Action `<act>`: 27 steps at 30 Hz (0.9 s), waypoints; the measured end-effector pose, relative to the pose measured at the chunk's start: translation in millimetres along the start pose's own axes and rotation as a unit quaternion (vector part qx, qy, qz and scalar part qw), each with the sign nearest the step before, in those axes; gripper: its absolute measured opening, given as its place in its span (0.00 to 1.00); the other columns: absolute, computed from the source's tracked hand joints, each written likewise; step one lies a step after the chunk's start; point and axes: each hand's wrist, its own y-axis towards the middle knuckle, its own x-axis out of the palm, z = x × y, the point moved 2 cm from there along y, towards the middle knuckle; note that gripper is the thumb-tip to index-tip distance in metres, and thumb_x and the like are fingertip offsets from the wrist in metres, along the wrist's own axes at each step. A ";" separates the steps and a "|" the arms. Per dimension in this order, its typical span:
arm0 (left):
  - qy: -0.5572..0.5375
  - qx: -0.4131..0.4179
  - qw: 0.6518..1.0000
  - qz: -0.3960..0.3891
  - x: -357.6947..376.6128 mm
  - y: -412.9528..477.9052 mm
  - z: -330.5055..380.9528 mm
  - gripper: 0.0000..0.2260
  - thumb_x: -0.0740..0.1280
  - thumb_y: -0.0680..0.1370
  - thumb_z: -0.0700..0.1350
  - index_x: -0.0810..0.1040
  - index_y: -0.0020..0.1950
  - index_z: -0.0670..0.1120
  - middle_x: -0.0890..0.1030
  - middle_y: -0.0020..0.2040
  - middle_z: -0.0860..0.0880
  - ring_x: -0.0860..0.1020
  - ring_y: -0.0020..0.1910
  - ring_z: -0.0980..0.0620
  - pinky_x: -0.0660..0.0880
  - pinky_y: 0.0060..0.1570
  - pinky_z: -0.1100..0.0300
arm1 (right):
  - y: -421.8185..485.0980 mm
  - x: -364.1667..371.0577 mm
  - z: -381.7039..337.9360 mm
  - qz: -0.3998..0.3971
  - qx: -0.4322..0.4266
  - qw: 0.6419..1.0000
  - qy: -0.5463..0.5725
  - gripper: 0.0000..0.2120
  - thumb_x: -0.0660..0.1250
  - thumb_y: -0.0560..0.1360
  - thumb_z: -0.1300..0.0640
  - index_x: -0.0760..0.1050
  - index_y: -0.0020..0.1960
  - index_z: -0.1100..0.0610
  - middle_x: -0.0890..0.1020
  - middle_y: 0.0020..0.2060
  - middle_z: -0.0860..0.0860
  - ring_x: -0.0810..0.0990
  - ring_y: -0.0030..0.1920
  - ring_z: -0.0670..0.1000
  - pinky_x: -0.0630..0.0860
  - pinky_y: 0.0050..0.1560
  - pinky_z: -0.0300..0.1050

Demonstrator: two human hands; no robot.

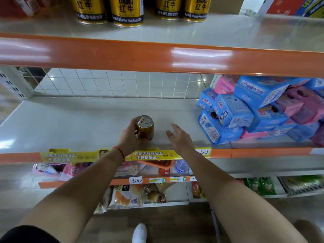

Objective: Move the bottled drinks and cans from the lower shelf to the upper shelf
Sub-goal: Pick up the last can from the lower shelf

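Our left hand point(129, 137) is wrapped around the one gold can point(146, 128) on the lower shelf point(70, 123), fingers curled about its side near the front edge. Whether its base rests on the shelf or has just cleared it, we cannot quite tell from this angle. Our right hand point(180, 139) hovers just beside it, fingers spread and holding nothing.

To do this step well, we should grip the can at mid-height and keep it upright. It should come out toward us before rising, so that it passes the orange lip point(122, 53) of the upper shelf point(228, 32). Then we set it down beside the four gold cans point(128, 11) already standing there, on the bare stretch to their right. The blue and pink packs point(254, 111) lie well apart and need no care.
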 end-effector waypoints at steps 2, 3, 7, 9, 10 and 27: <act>0.020 -0.008 1.000 0.014 0.5 0.4 5.1 0.42 0.79 0.56 0.55 0.71 0.68 0.49 0.81 0.57 0.48 0.80 0.55 0.45 0.79 0.55 0.50 | 0.1 0.5 0.2 0.001 0.002 1.000 -0.006 0.27 0.59 0.82 0.45 0.62 0.77 0.56 0.66 0.76 0.52 0.64 0.76 0.53 0.60 0.73 0.47; 0.024 -0.013 0.999 0.022 2.3 0.1 5.4 0.40 0.81 0.57 0.52 0.72 0.67 0.49 0.81 0.58 0.48 0.80 0.54 0.46 0.78 0.54 0.51 | 0.3 0.9 0.1 0.001 0.002 1.000 -0.008 0.27 0.59 0.82 0.46 0.62 0.77 0.56 0.66 0.76 0.52 0.64 0.75 0.53 0.60 0.73 0.46; 0.029 -0.006 0.999 0.021 4.4 0.3 -2.1 0.39 0.81 0.63 0.40 0.69 0.71 0.52 0.78 0.62 0.50 0.77 0.58 0.48 0.77 0.55 0.56 | 0.8 3.5 0.9 -0.004 0.001 1.000 -0.016 0.27 0.59 0.82 0.47 0.63 0.77 0.57 0.66 0.76 0.53 0.63 0.76 0.53 0.59 0.74 0.46; 0.031 -0.001 1.000 0.000 -0.9 0.4 -4.6 0.39 0.78 0.66 0.34 0.67 0.73 0.50 0.77 0.62 0.48 0.77 0.58 0.48 0.76 0.51 0.63 | 0.1 4.5 2.0 -0.005 0.006 1.000 -0.017 0.26 0.59 0.82 0.47 0.63 0.77 0.56 0.66 0.76 0.53 0.63 0.76 0.53 0.59 0.74 0.46; 0.038 0.000 0.999 -0.006 -4.4 0.3 -6.3 0.39 0.77 0.67 0.33 0.66 0.74 0.49 0.78 0.61 0.48 0.78 0.57 0.48 0.75 0.50 0.63 | -0.5 5.4 2.1 -0.006 0.009 1.000 -0.016 0.26 0.59 0.82 0.47 0.63 0.77 0.56 0.66 0.76 0.53 0.63 0.76 0.53 0.59 0.74 0.46; 0.051 -0.047 0.997 0.028 2.6 1.3 -6.0 0.25 0.80 0.68 0.42 0.69 0.57 0.48 0.81 0.53 0.46 0.81 0.49 0.46 0.78 0.50 0.50 | -0.6 3.6 -3.8 0.000 0.019 1.000 -0.006 0.25 0.60 0.82 0.51 0.63 0.77 0.56 0.67 0.75 0.54 0.64 0.75 0.54 0.61 0.73 0.47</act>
